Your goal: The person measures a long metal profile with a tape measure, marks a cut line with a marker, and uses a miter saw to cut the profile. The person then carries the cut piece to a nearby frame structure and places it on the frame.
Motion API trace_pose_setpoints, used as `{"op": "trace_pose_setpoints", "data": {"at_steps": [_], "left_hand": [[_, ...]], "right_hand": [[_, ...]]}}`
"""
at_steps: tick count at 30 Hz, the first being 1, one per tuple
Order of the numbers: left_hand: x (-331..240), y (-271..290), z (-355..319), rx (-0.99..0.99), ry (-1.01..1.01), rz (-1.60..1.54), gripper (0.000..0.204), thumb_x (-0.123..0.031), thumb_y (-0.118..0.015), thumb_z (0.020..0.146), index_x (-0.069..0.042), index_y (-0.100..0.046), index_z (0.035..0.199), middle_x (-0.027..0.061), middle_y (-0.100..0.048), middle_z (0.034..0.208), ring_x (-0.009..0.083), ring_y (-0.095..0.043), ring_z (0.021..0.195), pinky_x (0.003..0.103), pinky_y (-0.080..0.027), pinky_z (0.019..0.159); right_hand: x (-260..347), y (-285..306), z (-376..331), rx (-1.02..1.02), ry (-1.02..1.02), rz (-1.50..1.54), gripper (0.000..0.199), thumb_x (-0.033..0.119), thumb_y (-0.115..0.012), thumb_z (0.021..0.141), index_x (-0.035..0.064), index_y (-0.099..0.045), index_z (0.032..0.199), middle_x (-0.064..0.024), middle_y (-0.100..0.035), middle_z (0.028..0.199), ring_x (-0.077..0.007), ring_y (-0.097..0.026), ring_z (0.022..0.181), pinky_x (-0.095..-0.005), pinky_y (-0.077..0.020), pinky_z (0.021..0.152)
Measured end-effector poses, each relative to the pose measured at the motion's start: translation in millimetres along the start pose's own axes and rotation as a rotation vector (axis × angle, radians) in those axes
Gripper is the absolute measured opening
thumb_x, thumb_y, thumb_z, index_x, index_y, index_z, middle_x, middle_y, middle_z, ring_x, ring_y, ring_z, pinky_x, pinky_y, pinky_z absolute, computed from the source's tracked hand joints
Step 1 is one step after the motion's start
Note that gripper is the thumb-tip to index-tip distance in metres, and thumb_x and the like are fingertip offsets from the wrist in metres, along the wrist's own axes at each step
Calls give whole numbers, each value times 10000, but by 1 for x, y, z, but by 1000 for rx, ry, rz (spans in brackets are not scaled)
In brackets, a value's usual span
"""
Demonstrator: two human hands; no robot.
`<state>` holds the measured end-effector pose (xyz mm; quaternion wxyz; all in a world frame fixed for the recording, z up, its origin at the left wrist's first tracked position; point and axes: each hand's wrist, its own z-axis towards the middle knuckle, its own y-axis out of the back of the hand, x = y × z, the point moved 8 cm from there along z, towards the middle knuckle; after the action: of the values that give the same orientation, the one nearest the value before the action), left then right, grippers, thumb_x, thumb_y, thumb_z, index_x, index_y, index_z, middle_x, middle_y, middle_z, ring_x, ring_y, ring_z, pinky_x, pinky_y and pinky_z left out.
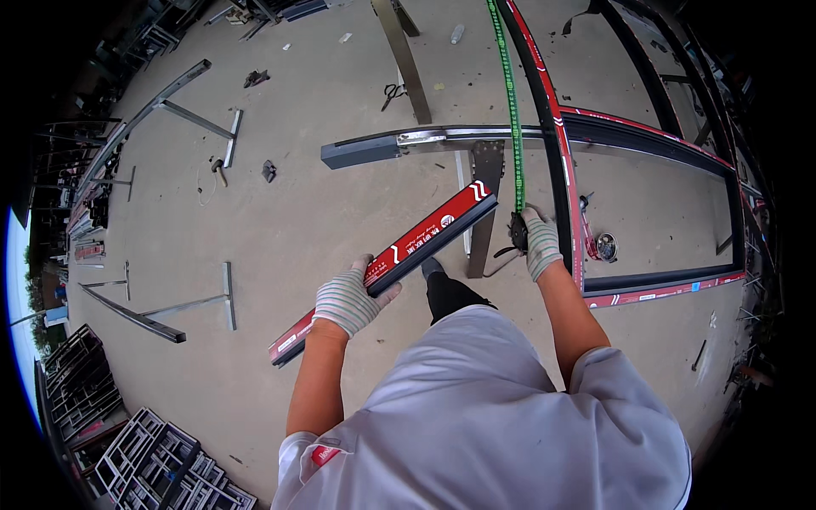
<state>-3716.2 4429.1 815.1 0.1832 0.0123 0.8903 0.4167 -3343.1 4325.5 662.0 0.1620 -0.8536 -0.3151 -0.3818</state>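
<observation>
My left hand (347, 299), in a striped knit glove, is wrapped round a short dark metal profile (433, 234) faced with red film. The profile is tilted, its right end higher and farther off. My right hand (541, 242), gloved alike, grips a black tape measure (518, 228). From it the green tape blade (512, 110) runs away from me, close beside the long left bar of a dark window frame (567, 195) with red film. That frame rests across a metal stand (486, 200). The blade's far end is outside the view.
A grey profile piece (361, 152) lies on the stand's rail. Scissors (392, 95), a hammer (218, 172) and a plastic bottle (457, 34) are on the concrete floor. Metal trestles (194, 119) stand at the left, with stacked frames (166, 463) at the lower left. A round tin (604, 246) shows through the frame.
</observation>
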Motion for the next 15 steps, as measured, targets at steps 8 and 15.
{"op": "trace_pose_setpoints", "data": {"at_steps": [8, 15], "left_hand": [[45, 128, 96, -67, -20, -7, 835, -524, -811, 845, -17, -520, 1441, 238, -752, 1087, 383, -739, 1023, 417, -581, 894], [95, 192, 184, -31, -115, -42, 803, -521, -816, 838, -20, -546, 1404, 239, -749, 1056, 391, -741, 996, 428, -578, 881]], "right_hand": [[54, -144, 46, 43, -27, 62, 264, 260, -675, 1004, 107, -683, 1219, -13, -654, 758, -138, -573, 502, -323, -404, 357], [69, -222, 55, -55, -6, 113, 295, 245, -648, 1013, 99, -669, 1268, -10, -653, 755, -115, -574, 509, -291, -394, 378]]}}
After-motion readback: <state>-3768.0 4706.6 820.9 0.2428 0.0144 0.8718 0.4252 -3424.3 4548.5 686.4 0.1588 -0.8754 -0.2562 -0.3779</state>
